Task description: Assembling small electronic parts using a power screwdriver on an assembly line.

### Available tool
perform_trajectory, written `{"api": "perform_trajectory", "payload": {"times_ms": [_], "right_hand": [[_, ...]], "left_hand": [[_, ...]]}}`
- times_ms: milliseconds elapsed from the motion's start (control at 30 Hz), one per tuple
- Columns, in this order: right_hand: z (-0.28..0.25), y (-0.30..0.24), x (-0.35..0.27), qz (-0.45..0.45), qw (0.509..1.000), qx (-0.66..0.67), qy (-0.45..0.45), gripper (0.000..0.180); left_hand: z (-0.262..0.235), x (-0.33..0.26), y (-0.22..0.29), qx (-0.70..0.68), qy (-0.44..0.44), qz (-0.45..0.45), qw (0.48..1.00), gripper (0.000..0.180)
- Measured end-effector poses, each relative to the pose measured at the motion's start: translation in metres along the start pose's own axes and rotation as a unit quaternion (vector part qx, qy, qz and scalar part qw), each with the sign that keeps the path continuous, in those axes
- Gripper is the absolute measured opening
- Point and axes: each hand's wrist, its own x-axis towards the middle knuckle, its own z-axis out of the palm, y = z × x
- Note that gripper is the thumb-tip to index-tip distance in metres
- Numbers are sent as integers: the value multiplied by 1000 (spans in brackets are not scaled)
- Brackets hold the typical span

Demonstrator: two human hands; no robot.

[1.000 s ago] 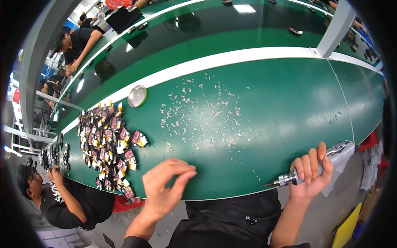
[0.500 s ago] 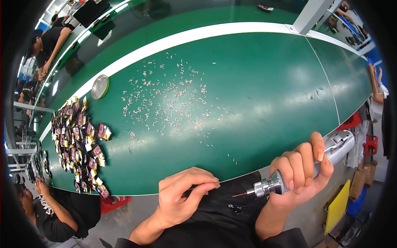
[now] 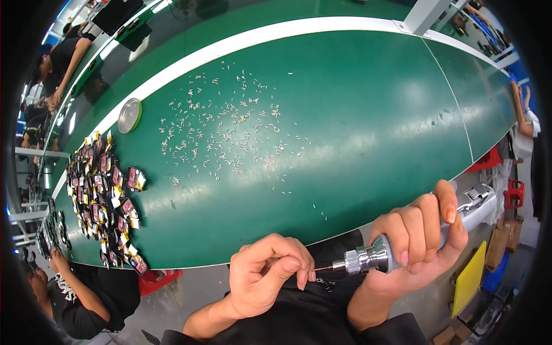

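In my right hand lies a silver cylindrical power tool, fingers wrapped round its body. It looks like an electric screwdriver with a knurled metal chuck. A thin copper-coloured bit sticks out of the chuck toward the left. My left hand is closed in a pinch, its fingertips at the bit's tip. Whatever the pinch holds is too small or hidden to make out. Both hands hang in front of the table's near edge, over my dark clothing.
Many tiny pale pins lie scattered over the green table. To their left are a round, shallow tin and a heap of small black, pink and yellow packaged items. A co-worker sits at the left; a red stool is nearby.
The tool and my left hand have come together; the bit's tip now meets the left fingertips, where a gap was before. The table view has shifted slightly up and left.
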Motion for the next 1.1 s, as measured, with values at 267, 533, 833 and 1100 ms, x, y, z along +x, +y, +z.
{"api": "perform_trajectory", "payload": {"times_ms": [267, 533, 833, 1100], "right_hand": [[-3, 6, -1, 13, 999, -28, -17, 10], [-7, 2, -4, 17, 1000, 7, -8, 13], [-11, -3, -7, 20, 997, -41, -59, 14], [-11, 0, -2, -7, 998, -62, -20, 11]], "left_hand": [[5, 0, 1, 7, -11, -8, 1000, 21], [4, 1, 0, 6, -33, -6, 999, 23], [6, 0, 7, 141, -12, -18, 990, 16], [11, 5, -3, 321, 10, 85, 943, 10]]}}
